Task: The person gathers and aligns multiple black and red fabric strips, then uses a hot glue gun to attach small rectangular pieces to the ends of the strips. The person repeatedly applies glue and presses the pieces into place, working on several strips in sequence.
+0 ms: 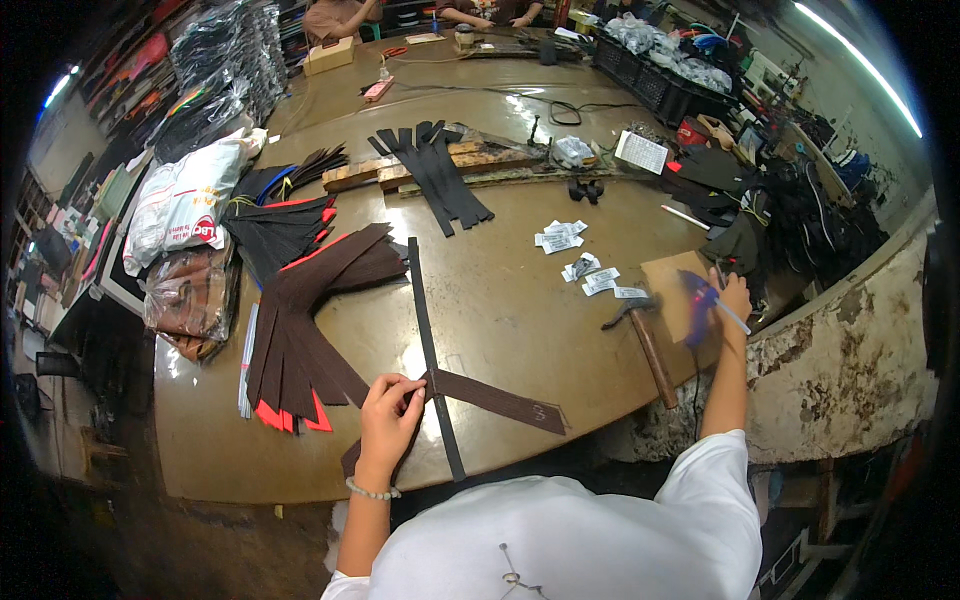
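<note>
My left hand (392,415), wearing a bead bracelet, pinches a dark brown strip (500,403) near the table's front edge. The strip crosses a narrow black strip (424,310) that runs front to back; a pale chalk-like mark shows at its right end. Over a tan sheet (665,280) at the right, my right hand (735,303) has closed fingers round a thin whitish stick (733,318), perhaps a pen. A blurred blue-purple thing (697,303) is beside those fingers; I cannot make out its kind. A hammer (652,355) lies left of the right hand.
Fanned brown strips (300,320) lie at left, beside plastic-wrapped bundles (190,200). Black strips (435,175) rest on wooden bars (470,160). Small white labels (560,236) lie mid-table. Black material (735,180) is heaped at right. Other people sit at the far end.
</note>
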The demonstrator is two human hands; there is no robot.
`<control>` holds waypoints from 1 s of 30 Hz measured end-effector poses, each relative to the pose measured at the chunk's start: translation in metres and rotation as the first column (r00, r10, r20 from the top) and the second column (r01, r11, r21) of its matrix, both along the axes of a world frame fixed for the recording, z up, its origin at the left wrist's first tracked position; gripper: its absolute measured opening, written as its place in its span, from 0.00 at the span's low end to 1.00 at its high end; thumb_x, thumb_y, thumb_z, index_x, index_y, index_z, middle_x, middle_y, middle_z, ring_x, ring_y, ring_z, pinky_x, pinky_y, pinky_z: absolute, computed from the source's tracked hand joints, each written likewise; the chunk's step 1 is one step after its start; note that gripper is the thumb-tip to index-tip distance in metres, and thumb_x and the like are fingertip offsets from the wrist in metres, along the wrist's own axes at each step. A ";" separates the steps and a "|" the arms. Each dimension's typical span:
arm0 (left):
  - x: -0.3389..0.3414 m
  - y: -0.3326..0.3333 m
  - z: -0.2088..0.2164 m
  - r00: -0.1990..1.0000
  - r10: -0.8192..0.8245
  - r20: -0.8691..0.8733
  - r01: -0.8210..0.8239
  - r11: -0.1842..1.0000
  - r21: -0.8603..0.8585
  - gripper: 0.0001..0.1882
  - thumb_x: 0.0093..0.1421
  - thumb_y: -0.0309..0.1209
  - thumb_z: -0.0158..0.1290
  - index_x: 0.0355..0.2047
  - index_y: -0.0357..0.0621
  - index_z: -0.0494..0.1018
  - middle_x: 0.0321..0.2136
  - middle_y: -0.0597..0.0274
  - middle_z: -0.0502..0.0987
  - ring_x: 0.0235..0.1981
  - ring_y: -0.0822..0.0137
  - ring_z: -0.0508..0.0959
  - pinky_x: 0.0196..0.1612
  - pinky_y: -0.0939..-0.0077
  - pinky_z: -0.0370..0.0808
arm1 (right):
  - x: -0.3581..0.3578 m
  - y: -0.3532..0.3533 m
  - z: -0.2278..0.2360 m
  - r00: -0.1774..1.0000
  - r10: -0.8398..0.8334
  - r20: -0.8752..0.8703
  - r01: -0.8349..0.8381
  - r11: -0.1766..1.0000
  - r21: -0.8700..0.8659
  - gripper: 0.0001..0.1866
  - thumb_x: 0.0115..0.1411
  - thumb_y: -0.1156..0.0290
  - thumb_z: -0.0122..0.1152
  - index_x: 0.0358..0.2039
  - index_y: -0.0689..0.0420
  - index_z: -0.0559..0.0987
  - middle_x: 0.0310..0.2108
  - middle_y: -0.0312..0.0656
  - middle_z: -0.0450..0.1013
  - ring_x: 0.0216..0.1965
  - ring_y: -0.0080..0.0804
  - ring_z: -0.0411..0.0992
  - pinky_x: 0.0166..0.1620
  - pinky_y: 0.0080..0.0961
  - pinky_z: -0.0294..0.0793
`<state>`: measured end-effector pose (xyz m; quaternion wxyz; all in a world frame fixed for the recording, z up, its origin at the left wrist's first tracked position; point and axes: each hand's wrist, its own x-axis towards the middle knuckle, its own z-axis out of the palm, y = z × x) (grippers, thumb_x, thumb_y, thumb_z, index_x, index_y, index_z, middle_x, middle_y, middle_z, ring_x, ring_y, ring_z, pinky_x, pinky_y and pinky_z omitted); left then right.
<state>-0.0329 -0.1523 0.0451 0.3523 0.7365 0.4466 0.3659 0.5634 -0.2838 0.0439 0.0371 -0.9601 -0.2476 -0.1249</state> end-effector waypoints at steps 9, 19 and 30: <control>0.001 0.002 0.001 0.999 -0.009 -0.044 0.010 0.999 0.030 0.07 0.56 0.24 0.58 0.36 0.39 0.80 0.32 0.61 0.73 0.22 0.72 0.69 0.26 0.80 0.69 | -0.001 0.002 0.005 0.995 0.088 -0.051 -0.087 0.996 0.021 0.35 0.64 0.37 0.39 0.54 0.54 0.73 0.53 0.54 0.69 0.51 0.54 0.70 0.49 0.49 0.71; 0.001 0.001 0.001 1.000 -0.014 -0.017 0.015 0.999 0.038 0.06 0.56 0.23 0.59 0.35 0.38 0.80 0.32 0.63 0.73 0.21 0.77 0.66 0.25 0.82 0.65 | 0.012 0.007 0.021 0.940 -0.019 -0.341 0.075 0.986 0.151 0.47 0.58 0.26 0.27 0.45 0.55 0.79 0.48 0.57 0.73 0.53 0.60 0.68 0.53 0.48 0.66; 0.001 0.000 0.002 0.998 -0.021 -0.051 0.022 1.000 0.020 0.07 0.56 0.23 0.58 0.36 0.39 0.80 0.32 0.64 0.73 0.23 0.76 0.66 0.27 0.81 0.65 | 0.052 0.006 0.031 0.983 -0.139 -0.121 0.184 0.786 0.590 0.33 0.60 0.39 0.44 0.35 0.58 0.83 0.38 0.56 0.77 0.43 0.59 0.73 0.48 0.46 0.71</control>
